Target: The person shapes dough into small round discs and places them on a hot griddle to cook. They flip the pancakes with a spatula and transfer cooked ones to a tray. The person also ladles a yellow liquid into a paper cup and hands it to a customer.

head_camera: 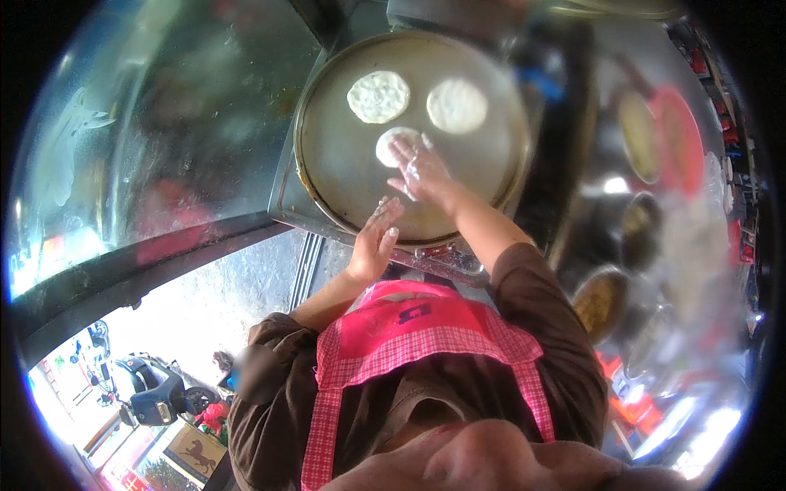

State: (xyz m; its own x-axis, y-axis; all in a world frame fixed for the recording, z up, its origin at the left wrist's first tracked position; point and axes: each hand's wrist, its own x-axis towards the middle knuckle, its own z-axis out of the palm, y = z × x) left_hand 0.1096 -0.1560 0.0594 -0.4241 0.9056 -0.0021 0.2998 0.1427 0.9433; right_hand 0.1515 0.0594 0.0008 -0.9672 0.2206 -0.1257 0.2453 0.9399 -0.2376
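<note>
My right hand (420, 169), dusted with flour, lies with its fingertips on a small round of white dough (388, 148) on a large round metal griddle (344, 178). My left hand (376, 236), also floury, is held over the griddle's near rim with its fingers extended and nothing in it. Two wider flat dough rounds lie farther back: a dimpled one (378, 97) at the left and a smoother one (457, 106) at the right. They do not touch each other.
A glass or shiny metal panel (227, 123) stands left of the griddle. On the blurred worktop at right are a pink basin (678, 138), a bowl with pale contents (638, 138), a dark bowl (640, 230) and a bowl of brown filling (600, 304). A scooter (153, 393) stands lower left.
</note>
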